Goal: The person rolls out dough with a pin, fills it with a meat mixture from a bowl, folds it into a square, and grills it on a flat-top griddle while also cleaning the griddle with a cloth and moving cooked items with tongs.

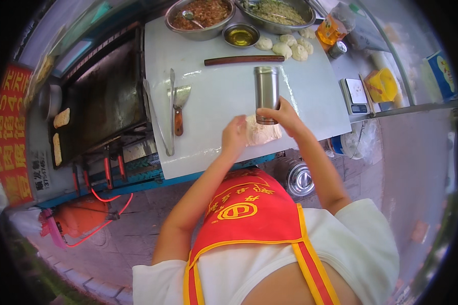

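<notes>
My right hand (pixel 284 116) grips a stainless steel shaker (pixel 267 89) near its lower end, above a flattened piece of dough (pixel 263 133) at the front of the white work board (pixel 213 91). At the left edge of that dough is my left hand (pixel 234 135), slightly blurred; whether its fingers pinch the dough is not clear. A dark wooden rolling pin (pixel 244 60) lies beyond the shaker. Several dough balls (pixel 282 49) sit behind it at the right. To the left rest metal tongs (pixel 170 114) and a scraper with a wooden handle (pixel 179 122).
Steel bowls hold reddish filling (pixel 206 15) and pale filling (pixel 276 13); a small bowl holds oil (pixel 240 37). An oil bottle (pixel 330 28), digital scale (pixel 355 95) and yellow container (pixel 381 85) stand right. A griddle (pixel 103 95) with browned flatbreads (pixel 62 118) is left.
</notes>
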`<state>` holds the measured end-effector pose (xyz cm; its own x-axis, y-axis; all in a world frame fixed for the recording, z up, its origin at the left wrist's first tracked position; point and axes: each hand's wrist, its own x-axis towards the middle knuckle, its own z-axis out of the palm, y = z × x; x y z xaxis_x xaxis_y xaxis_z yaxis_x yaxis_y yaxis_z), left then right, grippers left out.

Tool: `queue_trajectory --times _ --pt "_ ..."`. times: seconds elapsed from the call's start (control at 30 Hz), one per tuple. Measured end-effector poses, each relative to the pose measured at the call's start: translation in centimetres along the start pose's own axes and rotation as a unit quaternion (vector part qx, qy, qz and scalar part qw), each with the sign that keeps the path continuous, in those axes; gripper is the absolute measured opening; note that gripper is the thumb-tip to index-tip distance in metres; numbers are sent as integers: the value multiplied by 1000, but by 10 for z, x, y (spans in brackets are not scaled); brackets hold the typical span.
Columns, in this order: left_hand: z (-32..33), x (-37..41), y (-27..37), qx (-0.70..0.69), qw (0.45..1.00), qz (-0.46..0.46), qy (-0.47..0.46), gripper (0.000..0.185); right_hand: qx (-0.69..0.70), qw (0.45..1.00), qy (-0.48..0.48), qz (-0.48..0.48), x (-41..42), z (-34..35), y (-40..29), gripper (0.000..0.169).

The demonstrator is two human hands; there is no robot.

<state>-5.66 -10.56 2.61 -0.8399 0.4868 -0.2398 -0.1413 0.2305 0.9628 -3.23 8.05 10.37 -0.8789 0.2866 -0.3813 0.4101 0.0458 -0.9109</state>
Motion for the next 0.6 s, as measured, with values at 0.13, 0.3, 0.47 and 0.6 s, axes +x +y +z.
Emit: queue_trajectory --times 0.13,0.3,0.47,0.6 --pt "56 -5 -8 339 921 194 12 56 -343 937 -65 -17 16 -40 -31 73" --pt "76 -1 -20 479 841 246 -49 65 -781 604 -161 -15 42 -86 -69 63" --pt "69 3 -7 492 823 271 -92 70 -859 490 -137 44 72 -115 -49 54" --pt "59 1 -3 471 844 252 -51 67 -839 423 45 -338 61 -119 33 76"
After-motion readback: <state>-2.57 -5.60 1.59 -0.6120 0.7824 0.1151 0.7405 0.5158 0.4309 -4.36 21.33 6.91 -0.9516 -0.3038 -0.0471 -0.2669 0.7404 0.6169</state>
